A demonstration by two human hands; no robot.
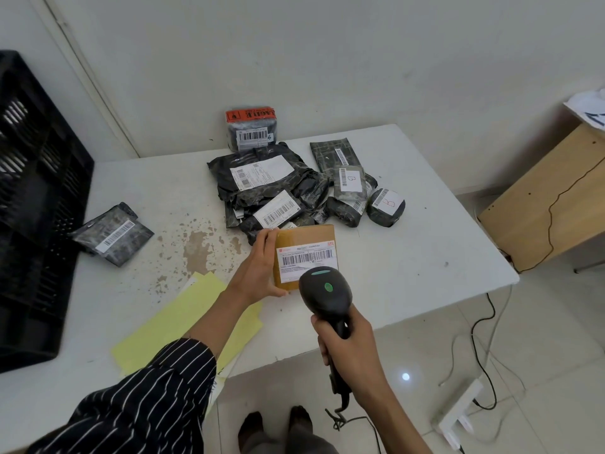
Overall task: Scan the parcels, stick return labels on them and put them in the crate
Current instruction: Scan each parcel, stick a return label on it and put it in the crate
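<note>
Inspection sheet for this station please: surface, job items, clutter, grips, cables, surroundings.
Surface: white table, brown stain left of centre.
Job's things: box in front of scanner; parcel pile behind; one parcel by crate.
Clutter: yellow sheets at near edge.
Grips: left hand holds box; right hand holds scanner.
Cables: scanner lead hangs down; floor cables, power strip.
Surroundings: wooden desk on the right, white wall behind.

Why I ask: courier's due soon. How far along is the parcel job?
Done: perhaps one black parcel lying apart beside the crate; none shows inside it. In hand: the left hand holds the brown box while the right hand aims the scanner at its barcode. Left: the pile of black parcels; the yellow sheets lie unused.
</note>
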